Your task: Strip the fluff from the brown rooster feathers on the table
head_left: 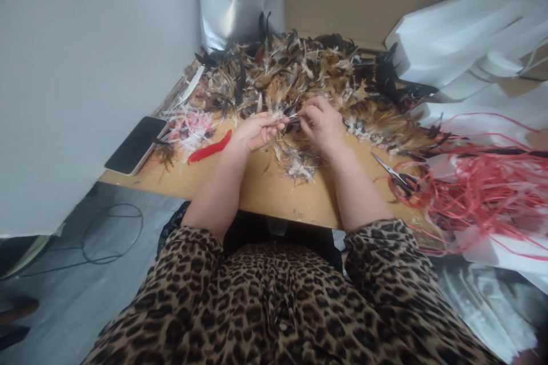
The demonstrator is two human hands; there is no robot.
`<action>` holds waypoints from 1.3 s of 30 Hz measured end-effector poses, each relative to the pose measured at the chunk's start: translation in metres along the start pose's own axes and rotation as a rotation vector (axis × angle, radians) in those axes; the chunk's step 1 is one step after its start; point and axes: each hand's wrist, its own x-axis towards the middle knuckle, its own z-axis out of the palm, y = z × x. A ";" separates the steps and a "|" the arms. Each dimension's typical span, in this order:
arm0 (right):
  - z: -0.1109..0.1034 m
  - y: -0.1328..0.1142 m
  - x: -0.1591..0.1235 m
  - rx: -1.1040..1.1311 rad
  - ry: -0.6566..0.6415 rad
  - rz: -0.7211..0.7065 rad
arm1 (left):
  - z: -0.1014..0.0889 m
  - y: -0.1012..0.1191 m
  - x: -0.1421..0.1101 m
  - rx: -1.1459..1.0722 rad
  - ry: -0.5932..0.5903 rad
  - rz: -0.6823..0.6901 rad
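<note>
My left hand [262, 130] is closed in a pinch round the base of a small bunch of brown feathers [278, 94], whose tips point away from me. Close by on the right, my right hand [320, 124] pinches at a thin pale strand or quill end by the bunch; its exact kind is too small to make out. Beyond both hands spreads a large heap of brown and black feathers [325, 68]. Below and between the hands, a few loose feathers with white fluffy ends [299, 168] lie on the tabletop [278, 199].
Left on the table are a phone [136, 145], pink and white shreds [190, 125] and a red strip [209, 147]. Scissors [396, 174] lie to the right beside tangled red ribbon [496, 188]. A silver bag [242, 0] stands behind the heap. White packaging [466, 23] rises at right.
</note>
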 end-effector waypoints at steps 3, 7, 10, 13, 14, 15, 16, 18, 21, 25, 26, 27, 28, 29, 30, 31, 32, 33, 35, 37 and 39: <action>0.006 0.000 -0.001 -0.013 0.023 -0.050 | 0.001 0.000 -0.002 -0.037 -0.052 -0.053; 0.014 0.001 -0.003 0.046 0.043 -0.055 | 0.005 -0.002 -0.003 -0.076 -0.074 -0.052; 0.015 -0.001 -0.002 0.171 0.120 0.063 | 0.007 -0.002 -0.002 -0.049 -0.025 0.023; 0.015 -0.004 0.002 0.365 0.236 0.325 | 0.006 -0.003 0.000 0.029 0.018 0.144; 0.015 -0.005 0.004 0.465 0.238 0.419 | 0.006 -0.003 0.001 0.056 0.017 0.180; 0.015 -0.007 0.005 0.581 0.212 0.510 | 0.005 -0.004 0.001 0.084 0.010 0.210; 0.015 -0.008 0.006 0.707 0.164 0.593 | 0.005 -0.004 0.001 0.114 0.000 0.233; 0.016 -0.012 0.008 0.943 0.046 0.725 | 0.006 -0.006 0.000 0.179 -0.020 0.256; 0.016 -0.017 0.009 1.201 -0.055 0.815 | 0.009 -0.007 -0.002 0.261 -0.027 0.255; 0.015 -0.022 0.009 1.356 -0.069 0.844 | 0.011 -0.008 -0.002 0.268 -0.030 0.241; 0.014 -0.022 0.009 1.353 -0.062 0.843 | 0.011 -0.008 -0.002 0.253 -0.029 0.237; 0.015 -0.022 0.009 1.336 -0.051 0.838 | 0.010 -0.009 -0.001 0.230 -0.024 0.233; 0.015 -0.022 0.009 1.310 -0.034 0.829 | 0.010 -0.009 0.000 0.204 -0.018 0.228; 0.015 -0.021 0.009 1.277 -0.014 0.816 | 0.009 -0.009 0.001 0.176 -0.012 0.222; 0.016 -0.021 0.009 1.239 0.006 0.799 | 0.009 -0.009 0.001 0.151 -0.006 0.213; 0.017 -0.020 0.009 1.198 0.021 0.780 | 0.009 -0.009 0.001 0.132 0.002 0.201; 0.017 -0.020 0.009 1.154 0.031 0.760 | 0.010 -0.009 0.001 0.122 0.011 0.187; 0.018 -0.020 0.009 1.109 0.035 0.742 | 0.010 -0.009 0.001 0.117 0.021 0.171; 0.018 -0.019 0.009 1.027 0.028 0.714 | 0.011 -0.008 0.000 0.115 0.039 0.142; 0.017 -0.019 0.009 0.976 0.020 0.697 | 0.012 -0.008 0.000 0.114 0.040 0.123; 0.016 -0.019 0.009 0.956 0.016 0.691 | 0.011 -0.008 -0.001 0.124 0.024 0.112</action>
